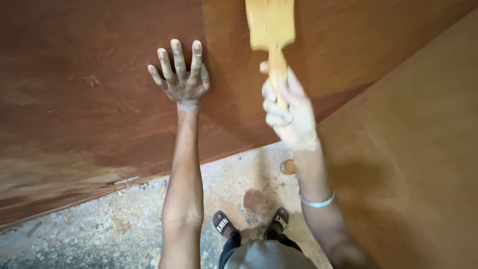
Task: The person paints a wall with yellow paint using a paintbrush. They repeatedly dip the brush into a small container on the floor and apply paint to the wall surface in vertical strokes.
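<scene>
My left hand (183, 79) presses flat, fingers (177, 55) spread, on the reddish-brown board (74, 99). My right hand (291, 117) has its fingers wrapped tight round the handle of a yellow-coated wooden paddle (271, 25), its blade against the board.

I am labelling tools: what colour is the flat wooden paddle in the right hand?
Yellowish tan, paste-smeared: the flat wooden paddle in the right hand, head view.

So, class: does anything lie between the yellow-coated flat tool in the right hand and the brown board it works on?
Nothing visible does. The right hand holds the tool directly against the brown board; the left hand rests flat alongside.
</scene>
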